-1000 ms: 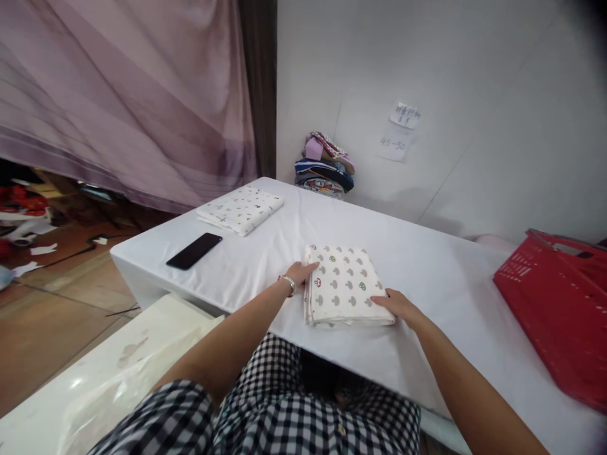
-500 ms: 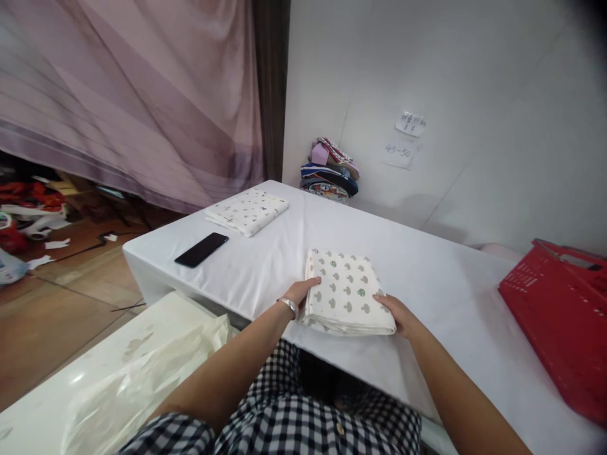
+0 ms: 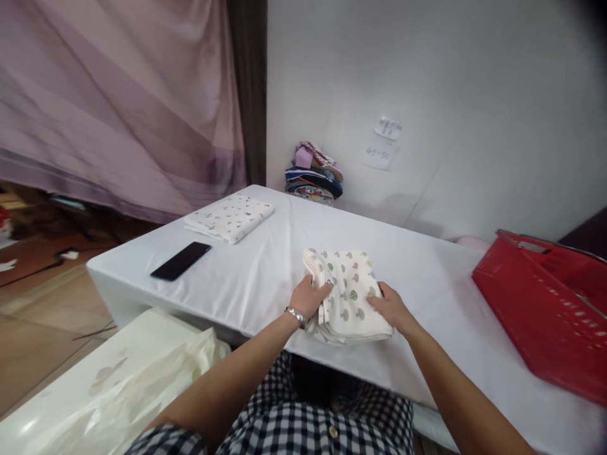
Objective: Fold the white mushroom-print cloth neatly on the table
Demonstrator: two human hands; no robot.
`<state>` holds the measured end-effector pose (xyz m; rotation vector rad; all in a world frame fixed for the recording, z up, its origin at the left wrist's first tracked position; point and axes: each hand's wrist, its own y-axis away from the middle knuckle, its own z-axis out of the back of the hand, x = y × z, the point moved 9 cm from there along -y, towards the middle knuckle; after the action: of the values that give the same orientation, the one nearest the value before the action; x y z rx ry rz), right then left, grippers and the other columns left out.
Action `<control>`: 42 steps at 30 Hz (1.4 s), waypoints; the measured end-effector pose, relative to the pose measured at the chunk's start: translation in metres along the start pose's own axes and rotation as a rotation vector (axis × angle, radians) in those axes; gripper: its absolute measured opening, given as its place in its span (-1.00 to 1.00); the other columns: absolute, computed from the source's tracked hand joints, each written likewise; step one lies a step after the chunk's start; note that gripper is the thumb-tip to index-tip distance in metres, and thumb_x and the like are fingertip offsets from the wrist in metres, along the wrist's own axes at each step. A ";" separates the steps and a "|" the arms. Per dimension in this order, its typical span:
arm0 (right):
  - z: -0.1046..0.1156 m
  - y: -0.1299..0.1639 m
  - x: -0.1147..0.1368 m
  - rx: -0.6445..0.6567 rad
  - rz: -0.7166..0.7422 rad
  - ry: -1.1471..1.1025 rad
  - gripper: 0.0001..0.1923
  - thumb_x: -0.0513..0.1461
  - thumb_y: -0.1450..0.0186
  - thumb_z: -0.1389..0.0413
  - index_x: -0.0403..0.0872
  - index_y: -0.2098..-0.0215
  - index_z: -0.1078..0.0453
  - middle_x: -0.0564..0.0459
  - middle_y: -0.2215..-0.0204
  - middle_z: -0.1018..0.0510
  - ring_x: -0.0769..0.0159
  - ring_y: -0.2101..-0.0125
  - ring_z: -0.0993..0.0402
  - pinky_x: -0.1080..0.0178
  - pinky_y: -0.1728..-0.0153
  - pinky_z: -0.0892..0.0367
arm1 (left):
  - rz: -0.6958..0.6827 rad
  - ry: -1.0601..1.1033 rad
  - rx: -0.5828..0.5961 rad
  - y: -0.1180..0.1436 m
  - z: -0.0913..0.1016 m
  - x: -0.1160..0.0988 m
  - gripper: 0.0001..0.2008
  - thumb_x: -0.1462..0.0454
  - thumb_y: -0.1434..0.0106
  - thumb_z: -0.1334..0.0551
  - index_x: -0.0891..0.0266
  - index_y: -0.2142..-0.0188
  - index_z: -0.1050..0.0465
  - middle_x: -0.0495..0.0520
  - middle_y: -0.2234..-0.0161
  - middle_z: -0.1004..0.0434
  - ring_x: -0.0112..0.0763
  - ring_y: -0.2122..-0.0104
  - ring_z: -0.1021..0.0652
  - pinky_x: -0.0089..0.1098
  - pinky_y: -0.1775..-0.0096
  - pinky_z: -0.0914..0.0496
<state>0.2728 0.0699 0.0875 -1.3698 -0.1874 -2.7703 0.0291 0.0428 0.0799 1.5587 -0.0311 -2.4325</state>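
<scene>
A folded white cloth printed with grey and green mushrooms lies near the front edge of the white-covered table. My left hand grips its left side, thumb on top, and the layers there are bunched and raised. On the right side, my right hand holds the cloth with the thumb above and the other fingers mostly hidden. Farther back on the left is a second folded white cloth with a small dark print. Nearer me lies a black phone.
A red plastic basket stands at the table's right end. Folded fabrics are piled by the wall behind the table. At lower left, a plastic bag lies on a white surface. A pink curtain hangs at the left.
My left hand has moved further onto the mushroom cloth and its left edge is now lifted and bunched. My right hand still holds the right side. The view has turned slightly right.
</scene>
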 end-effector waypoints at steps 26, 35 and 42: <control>0.021 0.064 0.022 0.191 0.056 0.421 -0.40 0.11 0.03 -0.20 0.05 0.08 -0.40 0.09 0.31 -0.56 0.19 0.33 -0.49 0.31 0.43 -0.30 | 0.119 0.353 0.517 0.045 -0.124 -0.031 -0.07 -0.10 0.12 -0.33 0.26 -0.17 -0.14 0.16 0.30 -0.53 -0.15 0.27 -0.58 -0.27 0.39 -0.53; 0.041 0.044 -0.037 0.064 -0.091 0.028 -0.55 -0.03 0.02 -0.24 -0.03 0.19 -0.46 0.15 0.34 -0.54 0.25 0.28 -0.44 0.31 0.33 -0.31 | -0.189 0.189 0.564 0.035 -0.120 -0.049 -0.21 -0.14 -0.03 -0.19 0.29 -0.14 -0.22 0.17 0.16 -0.57 -0.19 0.21 -0.58 -0.22 0.07 -0.44; 0.147 0.080 -0.020 -0.330 0.064 -0.136 -0.24 -0.11 0.07 -0.30 -0.02 -0.10 -0.25 0.05 0.13 -0.50 0.19 0.16 -0.42 0.21 0.14 -0.33 | -0.740 -0.359 0.212 0.000 -0.104 -0.001 -0.60 0.00 -0.16 -0.10 0.16 0.17 -0.50 0.04 0.20 -0.60 -0.19 0.19 -0.58 -0.22 0.11 -0.49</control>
<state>0.4082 0.0093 0.1667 -1.6016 0.3190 -2.7446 0.1227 0.0551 0.0367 1.3433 0.2801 -3.3613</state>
